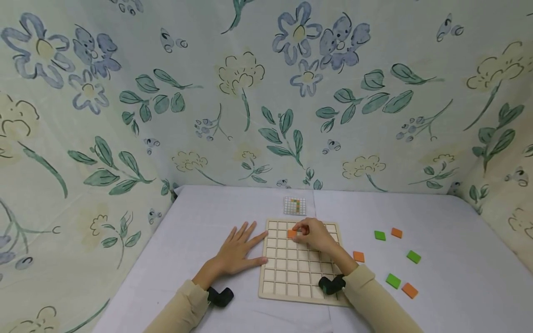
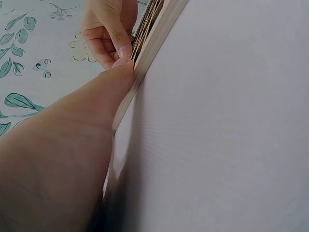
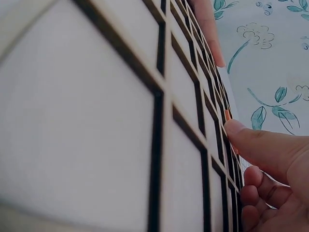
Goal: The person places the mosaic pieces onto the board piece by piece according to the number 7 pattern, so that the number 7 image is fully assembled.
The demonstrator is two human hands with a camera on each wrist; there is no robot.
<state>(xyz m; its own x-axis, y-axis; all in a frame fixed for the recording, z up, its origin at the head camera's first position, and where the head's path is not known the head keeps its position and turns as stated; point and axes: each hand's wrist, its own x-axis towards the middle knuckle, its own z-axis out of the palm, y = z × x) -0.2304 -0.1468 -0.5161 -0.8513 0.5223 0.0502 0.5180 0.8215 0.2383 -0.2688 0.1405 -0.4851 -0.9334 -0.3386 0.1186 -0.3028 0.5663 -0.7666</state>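
Observation:
A pale wooden grid board [image 1: 281,264] lies on the white-covered table in front of me. My right hand [image 1: 315,233] reaches over its far part, thumb and forefinger pinching at an orange square tile [image 1: 291,234] in a cell near the far edge. In the right wrist view the thumb covers much of that orange tile [image 3: 227,114], and the other fingers curl below. My left hand [image 1: 235,254] rests spread out at the board's left side, with fingertip and thumb against the rim. The left wrist view shows that thumb at the board's edge [image 2: 152,48].
Right of the board lie loose tiles: an orange tile [image 1: 358,256] close to my forearm, and several more, among them a green tile [image 1: 380,235] and another green tile [image 1: 393,280]. Behind the board is a small card [image 1: 294,206] with a coloured grid pattern. Flowered cloth [image 1: 250,138] surrounds the table.

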